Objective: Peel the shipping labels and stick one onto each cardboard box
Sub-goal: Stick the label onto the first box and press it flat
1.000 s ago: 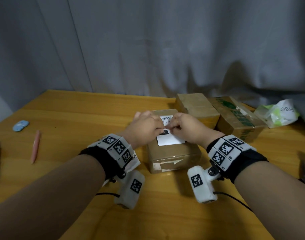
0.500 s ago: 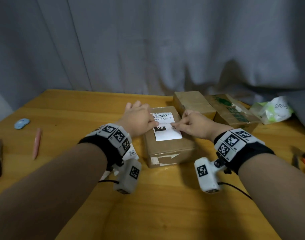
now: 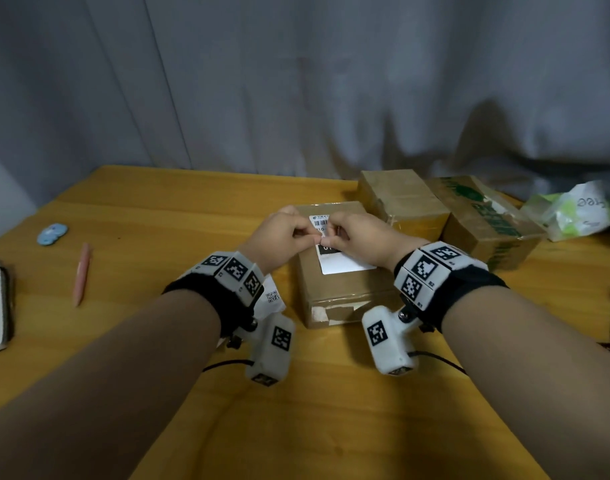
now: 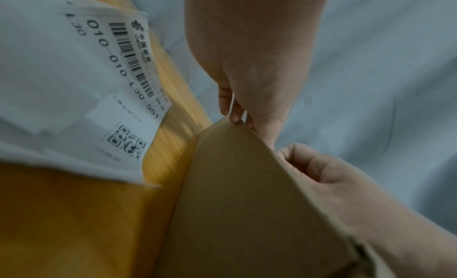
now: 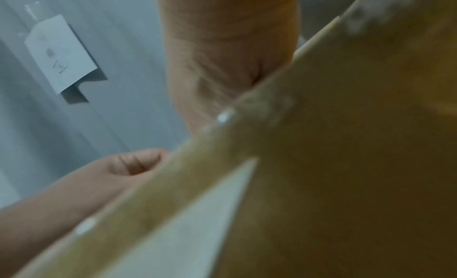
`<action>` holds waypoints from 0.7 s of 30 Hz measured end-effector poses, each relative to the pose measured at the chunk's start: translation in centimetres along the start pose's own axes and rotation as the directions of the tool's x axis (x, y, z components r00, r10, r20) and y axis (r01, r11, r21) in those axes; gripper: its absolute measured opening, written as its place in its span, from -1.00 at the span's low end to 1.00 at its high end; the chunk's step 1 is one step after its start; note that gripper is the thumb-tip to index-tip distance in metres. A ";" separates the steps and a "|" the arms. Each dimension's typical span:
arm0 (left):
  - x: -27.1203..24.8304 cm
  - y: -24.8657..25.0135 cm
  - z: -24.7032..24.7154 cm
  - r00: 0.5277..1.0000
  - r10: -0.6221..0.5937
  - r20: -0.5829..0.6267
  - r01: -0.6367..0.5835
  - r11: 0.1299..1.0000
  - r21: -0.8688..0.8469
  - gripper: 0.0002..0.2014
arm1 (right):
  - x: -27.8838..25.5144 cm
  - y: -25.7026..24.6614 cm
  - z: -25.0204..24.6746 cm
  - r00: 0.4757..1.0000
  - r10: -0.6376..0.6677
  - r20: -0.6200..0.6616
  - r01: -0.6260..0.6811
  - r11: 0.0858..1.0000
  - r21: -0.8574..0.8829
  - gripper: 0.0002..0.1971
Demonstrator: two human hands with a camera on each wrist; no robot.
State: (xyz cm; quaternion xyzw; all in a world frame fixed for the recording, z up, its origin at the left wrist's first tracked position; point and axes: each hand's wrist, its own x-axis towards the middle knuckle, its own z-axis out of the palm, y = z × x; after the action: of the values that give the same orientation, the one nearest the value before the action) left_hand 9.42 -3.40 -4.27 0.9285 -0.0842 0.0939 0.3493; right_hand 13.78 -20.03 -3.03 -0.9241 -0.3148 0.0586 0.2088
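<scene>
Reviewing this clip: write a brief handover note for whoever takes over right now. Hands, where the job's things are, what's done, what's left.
Left hand and right hand: both over the near box, fingertips curled at the upper part of its white label; whether they pinch or press it is unclear.
Things: the label's lower part lies flat on the near box. Plain box and green-printed box sit behind to the right, no label visible. Spare labels lie on the table by the left wrist.
Done: first label mostly on.
Left: finish it, then label the other two boxes.
</scene>
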 end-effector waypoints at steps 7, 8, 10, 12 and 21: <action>0.2 -0.3 0.4 1.000 -0.025 -0.003 0.025 1.000 -0.004 -0.87 | -1.3 0.1 -0.3 0.996 -0.049 0.070 0.058 0.989 -0.135 -0.70; 0.2 -0.3 0.4 1.000 -0.031 0.002 0.031 0.999 0.009 -0.88 | -1.5 0.0 -0.4 0.995 -0.049 0.085 0.061 0.988 -0.142 -0.69; 0.1 -0.3 0.4 0.999 -0.043 0.006 0.042 0.999 0.030 -0.91 | -1.9 -0.1 -0.5 0.993 -0.052 0.106 0.067 0.988 -0.141 -0.68; 0.1 -0.1 0.3 0.999 -0.043 0.005 0.043 0.997 0.058 -0.93 | -2.4 -0.3 -0.6 0.992 -0.062 0.108 0.077 0.987 -0.140 -0.72; 0.0 3.4 1.4 0.971 0.103 0.215 -0.198 0.854 0.482 -0.74 | -4.4 0.5 -1.7 0.999 0.027 0.023 -0.035 0.836 0.548 -0.94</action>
State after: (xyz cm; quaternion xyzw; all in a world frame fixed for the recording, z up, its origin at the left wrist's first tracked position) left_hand 8.80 -6.84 -3.12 0.9822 -0.1610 0.0546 0.0794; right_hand 10.96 -23.62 -1.81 -0.8302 -0.2715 0.1564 0.4611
